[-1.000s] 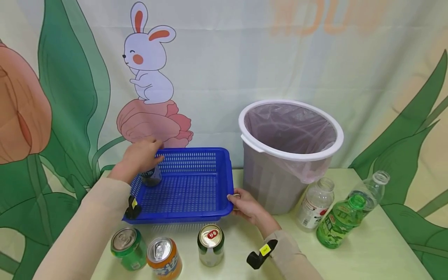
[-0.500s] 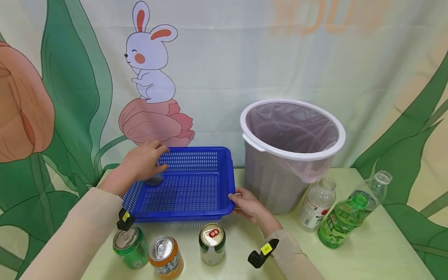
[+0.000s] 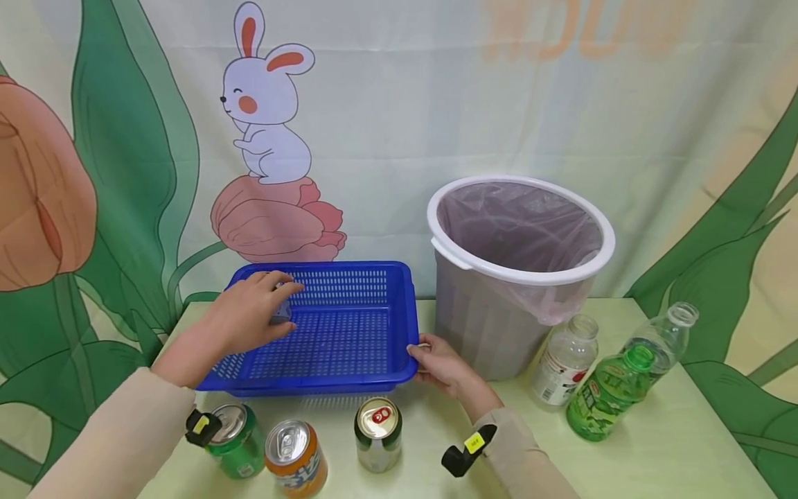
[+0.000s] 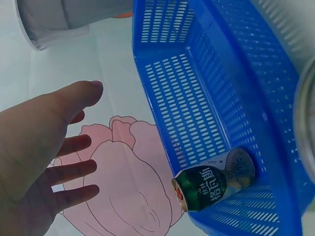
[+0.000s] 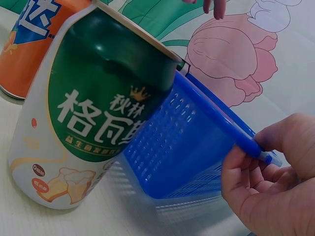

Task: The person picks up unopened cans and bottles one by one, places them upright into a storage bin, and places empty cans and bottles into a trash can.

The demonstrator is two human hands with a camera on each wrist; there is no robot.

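The blue plastic basket (image 3: 337, 346) lies on the table. My right hand (image 3: 445, 367) pinches its rim at the right front corner, thumb on top, as the right wrist view also shows. Over the basket's left end hovers my left hand (image 3: 252, 315), fingers spread and holding nothing. Inside the basket at that end stands a green and silver drink can (image 4: 216, 179), apart from the left hand in the left wrist view and mostly covered by it in the head view. In front of the basket are a green can (image 3: 240, 447), an orange can (image 3: 299, 464) and a green-and-white can (image 3: 378, 436).
A grey trash bin (image 3: 486, 326) with a white rim and a plastic liner stands right of the basket. Beyond it are a clear labelled bottle (image 3: 561, 367), a green bottle (image 3: 607, 398) and another clear bottle (image 3: 667, 339). A printed curtain (image 3: 386, 125) hangs behind the table.
My left hand has come off the can in the basket, its fingers opening, and has drawn slightly toward me and down in the head view. The right hand stays on the rim.
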